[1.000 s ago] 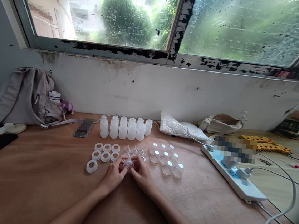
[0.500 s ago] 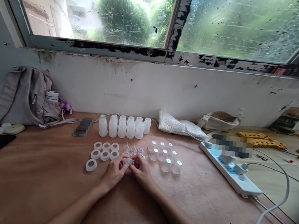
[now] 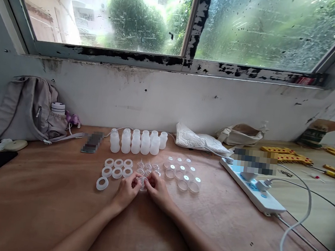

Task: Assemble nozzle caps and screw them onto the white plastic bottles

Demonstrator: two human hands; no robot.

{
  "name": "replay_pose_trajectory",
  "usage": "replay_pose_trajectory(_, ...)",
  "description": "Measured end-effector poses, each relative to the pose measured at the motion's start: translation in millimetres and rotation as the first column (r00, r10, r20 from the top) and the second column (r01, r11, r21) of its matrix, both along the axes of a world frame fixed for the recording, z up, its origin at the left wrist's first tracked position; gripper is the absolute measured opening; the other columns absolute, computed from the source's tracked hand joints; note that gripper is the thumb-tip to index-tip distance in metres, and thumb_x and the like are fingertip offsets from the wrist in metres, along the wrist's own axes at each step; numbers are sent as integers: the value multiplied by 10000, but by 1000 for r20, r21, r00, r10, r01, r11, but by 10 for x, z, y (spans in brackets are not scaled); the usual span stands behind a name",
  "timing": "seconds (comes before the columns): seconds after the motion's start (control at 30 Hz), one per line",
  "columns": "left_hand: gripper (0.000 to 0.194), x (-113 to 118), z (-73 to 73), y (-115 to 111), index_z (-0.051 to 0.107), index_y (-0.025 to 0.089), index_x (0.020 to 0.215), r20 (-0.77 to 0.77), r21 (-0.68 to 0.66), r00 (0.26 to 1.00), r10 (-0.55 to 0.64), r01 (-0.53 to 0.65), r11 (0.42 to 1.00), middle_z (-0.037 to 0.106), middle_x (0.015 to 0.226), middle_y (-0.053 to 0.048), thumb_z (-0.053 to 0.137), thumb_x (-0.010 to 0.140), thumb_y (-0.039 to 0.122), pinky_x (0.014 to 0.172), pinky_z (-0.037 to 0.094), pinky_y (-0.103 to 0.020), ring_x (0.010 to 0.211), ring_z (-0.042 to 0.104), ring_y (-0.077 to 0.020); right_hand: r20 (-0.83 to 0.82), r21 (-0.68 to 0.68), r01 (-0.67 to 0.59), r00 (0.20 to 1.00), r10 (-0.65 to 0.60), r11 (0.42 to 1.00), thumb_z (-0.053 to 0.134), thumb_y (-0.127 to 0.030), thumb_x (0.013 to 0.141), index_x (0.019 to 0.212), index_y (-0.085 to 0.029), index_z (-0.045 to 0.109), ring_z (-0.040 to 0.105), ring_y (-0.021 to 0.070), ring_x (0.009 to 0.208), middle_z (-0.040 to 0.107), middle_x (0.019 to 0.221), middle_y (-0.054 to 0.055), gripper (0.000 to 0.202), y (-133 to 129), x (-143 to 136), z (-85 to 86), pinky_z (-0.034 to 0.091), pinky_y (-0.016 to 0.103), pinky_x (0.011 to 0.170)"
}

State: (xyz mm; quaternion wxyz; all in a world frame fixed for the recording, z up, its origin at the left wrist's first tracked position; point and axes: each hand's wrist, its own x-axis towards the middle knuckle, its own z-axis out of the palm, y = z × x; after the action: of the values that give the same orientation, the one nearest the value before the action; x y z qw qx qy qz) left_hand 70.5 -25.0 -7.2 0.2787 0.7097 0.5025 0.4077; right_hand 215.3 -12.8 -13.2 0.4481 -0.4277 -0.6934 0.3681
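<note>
Near the middle of the brown wooden tabletop (image 3: 40, 203), a small, clear, round, plastic-looking piece (image 3: 142, 184) is pinched at its sides by the left hand (image 3: 127, 188) and right hand (image 3: 157, 189), and is judged light, pliable, slippery, best gripped by its rim.

A single head-worn camera supplies the view. It looks from the near side of the reddish-brown wooden desk (image 3: 54, 213), above the desktop, facing forward and down toward the far edge. The wide field spans the desk from the grey fabric backpack (image 3: 24, 105) near its far left corner to the pale wood-toned surface (image 3: 315, 207) beyond its right edge. Above the far edge, it takes in the stained white wall (image 3: 98, 93) and the grey-framed glass window (image 3: 256, 35). The bare left hand (image 3: 127, 188) and bare right hand (image 3: 157, 188) appear close to mid-width, small in the frame; both forearms enter from the bottom border.
</note>
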Motion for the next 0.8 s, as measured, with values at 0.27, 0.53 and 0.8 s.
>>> replay_pose_trajectory(0.27,136,-23,5,-10,532,159,836,66,-55,997,-47,51,997,519,564,36,465,751,242,481,357,-194,499,483,-101,3,-48,-66,998,66,997,494,-286,791,702,-190,450,475,79,448,526,564,-37,139,6,34,-44,352,186,414)
replay_pose_trajectory(0.53,115,-13,18,-11,538,175,822,40,-24,998,-47,48,999,513,531,49,469,752,236,478,362,-193,481,483,-98,0,-70,-66,998,66,995,519,-298,770,691,-193,451,486,92,460,536,585,-28,148,38,59,-76,352,198,414)
replay_pose_trajectory(0.8,111,10,-20,-6,504,192,843,-35,37,999,5,-4,999,537,565,46,500,734,208,506,399,-199,503,533,-109,111,112,-30,994,17,993,519,-153,709,687,-206,430,423,95,485,467,566,-42,106,-17,38,18,313,209,444)
